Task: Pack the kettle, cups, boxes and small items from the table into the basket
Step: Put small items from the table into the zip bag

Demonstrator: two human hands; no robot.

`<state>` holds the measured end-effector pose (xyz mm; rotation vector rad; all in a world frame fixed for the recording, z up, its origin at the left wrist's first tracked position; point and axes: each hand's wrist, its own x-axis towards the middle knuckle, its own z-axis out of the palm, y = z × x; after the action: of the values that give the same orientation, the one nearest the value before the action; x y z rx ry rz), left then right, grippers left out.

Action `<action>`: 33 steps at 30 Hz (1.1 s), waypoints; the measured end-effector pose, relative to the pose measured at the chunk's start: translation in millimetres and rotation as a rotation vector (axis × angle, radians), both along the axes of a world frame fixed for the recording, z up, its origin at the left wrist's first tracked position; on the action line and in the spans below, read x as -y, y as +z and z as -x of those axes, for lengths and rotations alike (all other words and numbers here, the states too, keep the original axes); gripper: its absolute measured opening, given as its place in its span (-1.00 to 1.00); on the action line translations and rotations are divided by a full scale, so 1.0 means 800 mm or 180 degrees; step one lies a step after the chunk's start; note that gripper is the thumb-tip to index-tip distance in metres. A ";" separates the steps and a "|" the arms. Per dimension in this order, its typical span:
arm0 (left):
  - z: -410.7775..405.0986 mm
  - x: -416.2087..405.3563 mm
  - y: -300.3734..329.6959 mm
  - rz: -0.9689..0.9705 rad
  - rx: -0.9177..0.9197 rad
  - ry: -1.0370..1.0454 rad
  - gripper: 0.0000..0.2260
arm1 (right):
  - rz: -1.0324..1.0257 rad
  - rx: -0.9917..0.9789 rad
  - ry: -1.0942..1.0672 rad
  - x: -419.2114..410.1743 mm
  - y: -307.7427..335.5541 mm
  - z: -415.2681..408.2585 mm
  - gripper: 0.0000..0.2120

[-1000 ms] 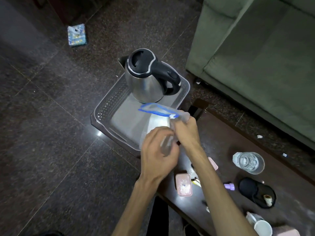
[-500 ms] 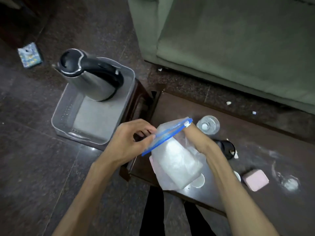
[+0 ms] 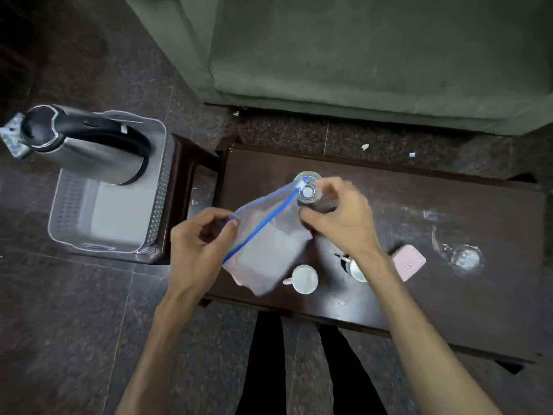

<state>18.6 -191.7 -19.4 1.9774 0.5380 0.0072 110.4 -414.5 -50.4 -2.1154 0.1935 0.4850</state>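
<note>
A clear zip bag (image 3: 263,250) with a blue seal strip hangs above the dark table (image 3: 449,295), with something pale inside. My left hand (image 3: 200,247) pinches the left end of the strip. My right hand (image 3: 341,217) holds the right end, just over a clear glass (image 3: 308,191). Two white cups stand under the bag: one (image 3: 303,278) in plain view, the other (image 3: 356,269) partly hidden by my right wrist. A pink box (image 3: 408,262) lies to the right. The steel kettle (image 3: 86,148) stands in the grey basket (image 3: 155,217) on the left.
The basket rests on a small dark stool (image 3: 182,187) beside the table. A green sofa (image 3: 359,55) runs along the far side. White powder smears (image 3: 463,259) mark the table's right part. A patterned packet (image 3: 12,139) lies on the floor behind the kettle.
Both hands carried the zip bag from over the basket to above the table. My view swung right, so the basket and kettle now sit at the left.
</note>
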 end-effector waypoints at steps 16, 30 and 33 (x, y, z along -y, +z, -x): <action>0.037 0.110 -0.024 -0.1020 0.0792 0.0672 -0.93 | 0.1579 0.0614 0.1323 -0.007 0.056 0.048 -0.85; 0.073 0.179 -0.053 -0.1097 0.1104 0.0757 -0.91 | 0.2112 -0.0078 0.2114 0.026 0.029 0.089 -0.61; 0.076 0.188 -0.060 -0.1075 0.1139 0.0717 -0.89 | 0.2503 -0.0146 0.2293 0.021 0.026 0.088 -0.58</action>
<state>-42.6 -341.7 -67.1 2.1623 0.5449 0.6164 40.1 -431.0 -29.2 -2.9315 -0.4493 0.9951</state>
